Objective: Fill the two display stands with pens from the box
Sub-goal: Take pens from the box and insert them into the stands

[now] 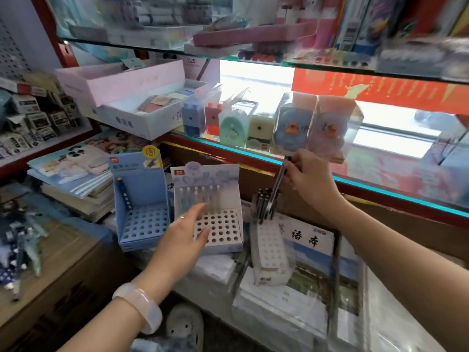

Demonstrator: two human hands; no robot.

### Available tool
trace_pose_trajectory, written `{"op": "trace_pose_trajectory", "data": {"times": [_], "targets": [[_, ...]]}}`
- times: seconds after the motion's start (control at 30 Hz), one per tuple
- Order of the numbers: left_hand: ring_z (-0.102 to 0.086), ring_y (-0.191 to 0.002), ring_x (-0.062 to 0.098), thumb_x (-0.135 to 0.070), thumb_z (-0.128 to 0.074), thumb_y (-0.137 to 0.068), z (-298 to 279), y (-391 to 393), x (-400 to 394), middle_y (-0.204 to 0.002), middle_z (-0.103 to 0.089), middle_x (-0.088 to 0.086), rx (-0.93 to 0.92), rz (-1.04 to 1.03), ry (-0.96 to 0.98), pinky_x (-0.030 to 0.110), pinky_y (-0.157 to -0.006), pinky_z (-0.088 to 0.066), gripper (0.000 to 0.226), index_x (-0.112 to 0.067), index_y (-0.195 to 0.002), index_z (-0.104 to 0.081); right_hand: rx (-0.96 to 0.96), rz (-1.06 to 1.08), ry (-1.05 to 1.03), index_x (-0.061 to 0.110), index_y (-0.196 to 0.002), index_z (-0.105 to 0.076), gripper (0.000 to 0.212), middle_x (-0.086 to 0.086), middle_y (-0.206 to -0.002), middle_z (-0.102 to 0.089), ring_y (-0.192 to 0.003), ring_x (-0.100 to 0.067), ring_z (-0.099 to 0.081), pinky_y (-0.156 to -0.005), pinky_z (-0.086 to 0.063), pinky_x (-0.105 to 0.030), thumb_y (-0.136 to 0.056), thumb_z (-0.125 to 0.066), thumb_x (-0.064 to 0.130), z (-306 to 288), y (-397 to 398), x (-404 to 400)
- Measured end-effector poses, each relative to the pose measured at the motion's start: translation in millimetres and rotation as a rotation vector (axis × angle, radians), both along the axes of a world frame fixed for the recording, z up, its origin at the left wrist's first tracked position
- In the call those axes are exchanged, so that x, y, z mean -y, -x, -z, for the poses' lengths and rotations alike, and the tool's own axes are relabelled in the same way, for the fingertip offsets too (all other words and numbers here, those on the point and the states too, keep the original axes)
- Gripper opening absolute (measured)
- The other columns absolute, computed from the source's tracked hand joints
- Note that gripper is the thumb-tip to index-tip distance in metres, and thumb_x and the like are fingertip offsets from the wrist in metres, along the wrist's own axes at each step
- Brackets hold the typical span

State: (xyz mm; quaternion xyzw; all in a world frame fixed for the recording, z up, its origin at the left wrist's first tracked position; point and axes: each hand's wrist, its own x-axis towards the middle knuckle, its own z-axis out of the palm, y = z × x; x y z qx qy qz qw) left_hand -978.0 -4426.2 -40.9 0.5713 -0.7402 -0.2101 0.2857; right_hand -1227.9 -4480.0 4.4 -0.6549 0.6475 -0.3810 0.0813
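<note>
Stationery shelves crowd the background, with a glass shelf point(253, 153) of boxed sharpeners above a low counter stacked with notebooks point(76, 181).

Three stands sit side by side on the counter. At left, the blue stand point(140, 207) holds one blue pen point(125, 193) leaning in its back left corner, above a grid of open holes. Touching its right side, the white stand point(210, 196) has a single row of pale pens point(200, 199) along the back.

Left hand point(186, 231) hovers over the white stand's front holes, fingers straight and slightly spread, holding nothing; a ring and a pale bracelet point(139, 306) show.

Right hand point(308, 179) pinches a dark pen point(278, 185) near its top, fingers curled round it, the pen tilted with its tip down among other dark pens point(265, 199) standing at the back of the narrow grey stand point(269, 250), just right of the white one.
</note>
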Motion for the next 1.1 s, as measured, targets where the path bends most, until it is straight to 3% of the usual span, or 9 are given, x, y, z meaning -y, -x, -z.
{"op": "trace_pose_trajectory", "data": {"times": [0.1, 0.2, 0.3, 0.37, 0.47, 0.6, 0.83, 1.0, 1.1], "targets": [[-0.041, -0.121, 0.005, -0.021, -0.051, -0.094, 11.8, -11.5, -1.1, -0.136, -0.047, -0.003, 0.041, 0.031, -0.036, 0.011, -0.09, -0.027, 0.047, -0.027, -0.138, -0.036, -0.059, 0.066, -0.079, 0.008, -0.099, -0.055, 0.015, -0.007, -0.082, -0.066, -0.071, -0.016, -0.065, -0.067, -0.056, -0.032, -0.096, -0.051, 0.022, 28.4, 11.8, -0.2], [-0.038, -0.128, 0.01, -0.024, -0.051, -0.094, 18.3, -16.8, -2.0, -0.141, -0.041, -0.005, 0.107, 0.046, -0.065, 0.016, -0.097, -0.028, 0.051, -0.032, -0.14, -0.032, -0.035, 0.08, -0.144, 0.01, -0.1, -0.053, 0.016, -0.008, -0.08, -0.065, -0.071, -0.023, -0.065, -0.065, -0.056, -0.044, -0.097, -0.049, 0.025, 51.3, 8.1, 0.0], [-0.04, -0.125, 0.011, -0.027, -0.05, -0.094, 19.6, -19.4, -0.6, -0.142, -0.038, -0.007, 0.142, 0.045, -0.069, 0.018, -0.096, -0.029, 0.051, -0.033, -0.141, -0.031, -0.044, 0.095, -0.167, 0.009, -0.102, -0.052, 0.018, -0.009, -0.084, -0.062, -0.079, -0.027, -0.061, -0.07, -0.053, -0.045, -0.098, -0.046, 0.025, 63.8, 1.2, 2.9], [-0.035, -0.13, 0.011, -0.027, -0.05, -0.094, 20.7, -21.5, 0.7, -0.144, -0.036, -0.007, 0.145, 0.032, -0.076, 0.021, -0.103, -0.027, 0.051, -0.032, -0.141, -0.031, -0.048, 0.08, -0.142, 0.009, -0.101, -0.052, 0.017, -0.009, -0.086, -0.063, -0.08, -0.027, -0.062, -0.071, -0.052, -0.046, -0.098, -0.046, 0.024, 69.1, -2.7, 5.5], [-0.035, -0.13, 0.011, -0.027, -0.051, -0.093, 23.3, -23.5, 0.5, -0.145, -0.035, -0.007, 0.133, 0.022, -0.104, 0.023, -0.106, -0.027, 0.052, -0.032, -0.141, -0.031, -0.085, 0.062, -0.142, 0.008, -0.102, -0.052, 0.017, -0.01, -0.085, -0.065, -0.078, -0.026, -0.063, -0.069, -0.053, -0.044, -0.098, -0.046, 0.023, 69.8, -6.8, 8.2], [-0.033, -0.13, 0.007, -0.027, -0.052, -0.093, 29.3, -25.1, -0.3, -0.143, -0.036, -0.007, 0.118, 0.018, -0.128, 0.015, -0.101, -0.023, 0.051, -0.03, -0.14, -0.033, -0.127, 0.06, -0.167, 0.008, -0.101, -0.051, 0.017, -0.01, -0.084, -0.064, -0.075, -0.025, -0.063, -0.066, -0.053, -0.041, -0.099, -0.045, 0.024, 70.2, -8.8, 10.3], [-0.03, -0.131, 0.006, -0.027, -0.05, -0.094, 29.1, -25.3, -1.8, -0.144, -0.035, -0.009, 0.102, 0.027, -0.154, 0.013, -0.1, -0.021, 0.049, -0.032, -0.14, -0.032, -0.262, 0.098, -0.342, 0.008, -0.101, -0.049, 0.017, -0.01, -0.085, -0.063, -0.074, -0.026, -0.061, -0.065, -0.051, -0.038, -0.1, -0.042, 0.024, 88.3, -18.3, 9.5], [-0.032, -0.13, 0.007, -0.027, -0.051, -0.094, 21.8, -31.6, -5.2, -0.143, -0.036, -0.009, 0.097, 0.002, -0.153, 0.013, -0.099, -0.022, 0.05, -0.03, -0.14, -0.033, -0.334, 0.136, -0.399, 0.008, -0.101, -0.051, 0.012, -0.006, -0.084, -0.059, -0.072, -0.021, -0.057, -0.059, -0.042, -0.029, -0.099, -0.045, 0.019, 86.8, -27.9, 14.2], [-0.033, -0.128, 0.006, -0.028, -0.051, -0.094, 14.8, -42.1, -10.5, -0.142, -0.037, -0.01, 0.107, -0.012, -0.148, 0.013, -0.097, -0.023, 0.05, -0.032, -0.141, -0.033, -0.358, 0.173, -0.55, 0.008, -0.098, -0.059, 0.011, -0.007, -0.087, -0.062, -0.08, -0.021, -0.063, -0.066, -0.051, -0.03, -0.095, -0.053, 0.015, 80.2, -27.9, 16.8]]}}
